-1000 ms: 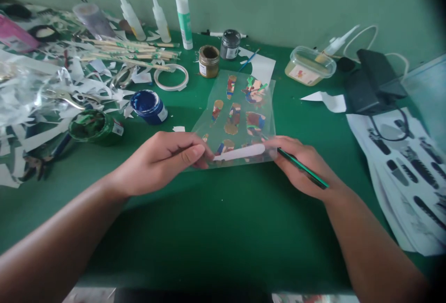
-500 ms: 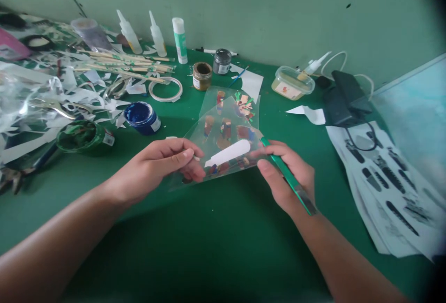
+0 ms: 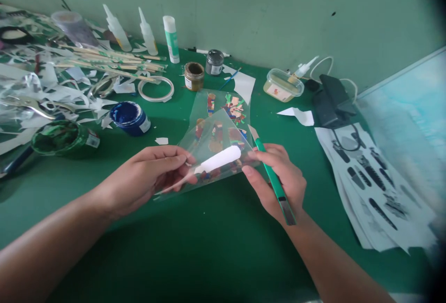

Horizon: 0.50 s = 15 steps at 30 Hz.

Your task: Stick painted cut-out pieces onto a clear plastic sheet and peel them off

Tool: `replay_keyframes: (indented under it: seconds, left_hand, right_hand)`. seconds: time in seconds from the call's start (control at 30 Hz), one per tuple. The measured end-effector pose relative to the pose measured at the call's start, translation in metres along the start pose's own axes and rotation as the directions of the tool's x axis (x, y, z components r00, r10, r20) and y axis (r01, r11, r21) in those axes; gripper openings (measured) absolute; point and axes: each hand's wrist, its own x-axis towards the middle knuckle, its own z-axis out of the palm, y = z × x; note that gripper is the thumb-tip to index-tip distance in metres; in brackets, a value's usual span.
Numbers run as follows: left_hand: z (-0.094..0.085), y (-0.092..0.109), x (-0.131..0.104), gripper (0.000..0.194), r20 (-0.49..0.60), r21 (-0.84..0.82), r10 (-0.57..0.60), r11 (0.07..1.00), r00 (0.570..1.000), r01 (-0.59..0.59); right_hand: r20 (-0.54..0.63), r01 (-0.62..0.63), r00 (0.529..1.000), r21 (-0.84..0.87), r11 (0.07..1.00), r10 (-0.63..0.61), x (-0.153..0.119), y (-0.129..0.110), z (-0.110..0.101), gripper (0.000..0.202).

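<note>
My left hand [image 3: 149, 177] is closed, pinching the left side of a clear plastic sheet [image 3: 184, 189] held above the table. A long white paper piece [image 3: 221, 158] with a rounded end lies across this sheet. A green utility knife [image 3: 273, 177] rests in my right hand [image 3: 282, 173], its blade pointing up and away, while the thumb and forefinger are at the sheet's right edge. Beneath and behind, another clear sheet [image 3: 195, 108] carries small painted pieces in brown, red and blue, with a pile of coloured scraps [image 3: 235, 108] at its far end.
Blue [image 3: 130, 119] and green [image 3: 62, 138] paint jars stand left, brown [image 3: 194, 77] and dark [image 3: 214, 62] ones behind. A glue stick [image 3: 171, 40], a tape roll [image 3: 156, 90] and paper scraps lie beyond. Printed sheets [image 3: 369, 187] and a black device [image 3: 332, 101] are right.
The knife has turned more upright in my right hand, its blade now showing beside the sheet. The sheet's left corner bends up more at my left hand. The view has shifted slightly.
</note>
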Motion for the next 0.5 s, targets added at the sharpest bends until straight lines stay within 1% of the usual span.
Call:
replay_keyframes:
  seconds: [0.03,0.1,0.13,0.17,0.2,0.23,0.27,0.3,0.33,0.37,0.4,0.43,0.5]
  left_hand:
    - [-0.001,0.001,0.0,0.021,0.002,0.045,0.028,0.999,1.0,-0.028]
    - [-0.004,0.005,-0.003,0.025,0.011,0.202,0.133,0.97,0.991,-0.133]
    - [-0.006,0.008,-0.006,0.027,0.036,0.305,0.208,0.929,0.977,-0.209]
    - [-0.007,0.011,-0.01,0.026,0.093,0.41,0.285,0.862,0.954,-0.297]
    - [-0.008,0.015,-0.013,0.024,0.186,0.498,0.346,0.774,0.92,-0.392]
    - [-0.008,0.018,-0.017,0.022,0.302,0.553,0.383,0.676,0.873,-0.488]
    - [-0.007,0.02,-0.021,0.023,0.422,0.576,0.389,0.583,0.819,-0.573]
    - [-0.006,0.022,-0.023,0.027,0.525,0.576,0.369,0.508,0.767,-0.64]
    - [-0.005,0.022,-0.024,0.032,0.601,0.569,0.341,0.453,0.723,-0.686]
    - [-0.004,0.022,-0.024,0.037,0.644,0.572,0.314,0.407,0.697,-0.712]
    - [-0.004,0.02,-0.023,0.038,0.66,0.591,0.302,0.357,0.688,-0.723]
    - [-0.004,0.018,-0.02,0.038,0.654,0.627,0.301,0.298,0.694,-0.72]
    - [-0.007,0.011,-0.012,0.038,0.595,0.728,0.332,0.165,0.732,-0.666]
  right_hand:
    - [0.006,0.005,1.0,-0.002,1.0,-0.005,0.0,0.001,-0.001,0.027]
    - [-0.006,-0.034,0.999,-0.008,0.999,0.034,0.0,0.005,-0.003,0.026]
    - [-0.027,-0.076,0.997,-0.008,0.997,0.076,0.0,0.008,-0.004,0.027]
    - [-0.064,-0.13,0.99,0.0,0.992,0.129,-0.001,0.011,-0.006,0.031]
    - [-0.106,-0.187,0.976,0.024,0.982,0.189,-0.001,0.015,-0.007,0.035]
    - [-0.139,-0.24,0.959,0.064,0.969,0.247,-0.001,0.019,-0.009,0.037]
    - [-0.156,-0.28,0.943,0.113,0.953,0.295,-0.001,0.023,-0.01,0.038]
    - [-0.158,-0.307,0.93,0.167,0.937,0.332,-0.002,0.026,-0.01,0.037]
    - [-0.141,-0.327,0.922,0.219,0.919,0.361,-0.002,0.027,-0.01,0.034]
    - [-0.101,-0.347,0.918,0.263,0.9,0.384,-0.002,0.027,-0.01,0.031]
    - [-0.052,-0.362,0.918,0.297,0.883,0.394,-0.002,0.025,-0.01,0.027]
    - [-0.001,-0.368,0.921,0.318,0.874,0.389,-0.003,0.022,-0.009,0.022]
    - [0.106,-0.344,0.939,0.332,0.878,0.327,-0.003,0.014,-0.009,0.013]
